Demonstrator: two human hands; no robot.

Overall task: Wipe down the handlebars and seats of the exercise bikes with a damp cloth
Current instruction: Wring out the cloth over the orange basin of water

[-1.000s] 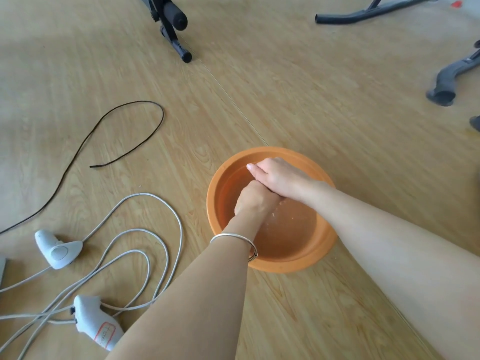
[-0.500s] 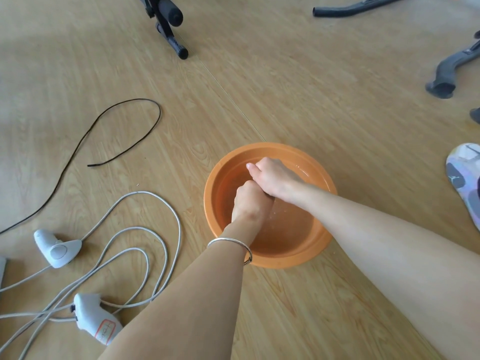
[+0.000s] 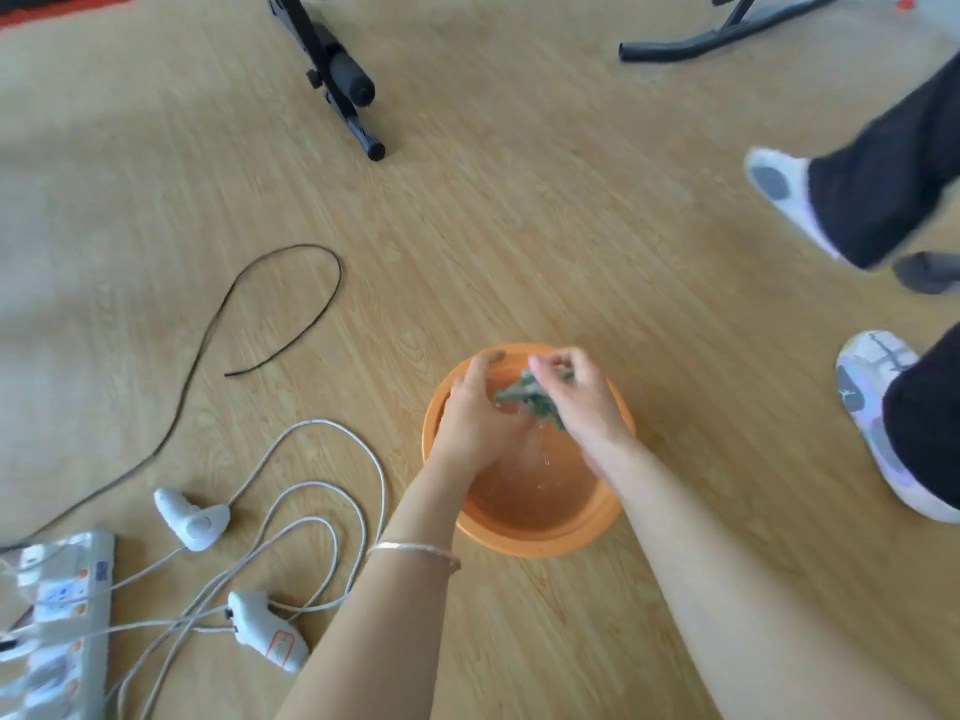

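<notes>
An orange basin (image 3: pixel 540 537) with water stands on the wooden floor in front of me. Both my hands are over it. A wet green cloth (image 3: pixel 524 394) hangs between them, dripping into the basin. My right hand (image 3: pixel 576 392) pinches the cloth's upper part with curled fingers. My left hand (image 3: pixel 478 407) holds the cloth's other side; a silver bangle sits on that wrist. Most of the cloth is hidden by my fingers. Black bike frame parts (image 3: pixel 337 70) stand at the far top.
White handheld controllers (image 3: pixel 195 519) with looping cables and a power strip (image 3: pixel 57 605) lie at the left. A thin black cable (image 3: pixel 270 314) curls on the floor. Another person's legs and shoes (image 3: pixel 878 423) stand at the right. A black bike base bar (image 3: pixel 717 36) lies top right.
My hands have come up out of the water and moved apart, bringing the green cloth into view. The view has pulled back, and a person has stepped in at the right.
</notes>
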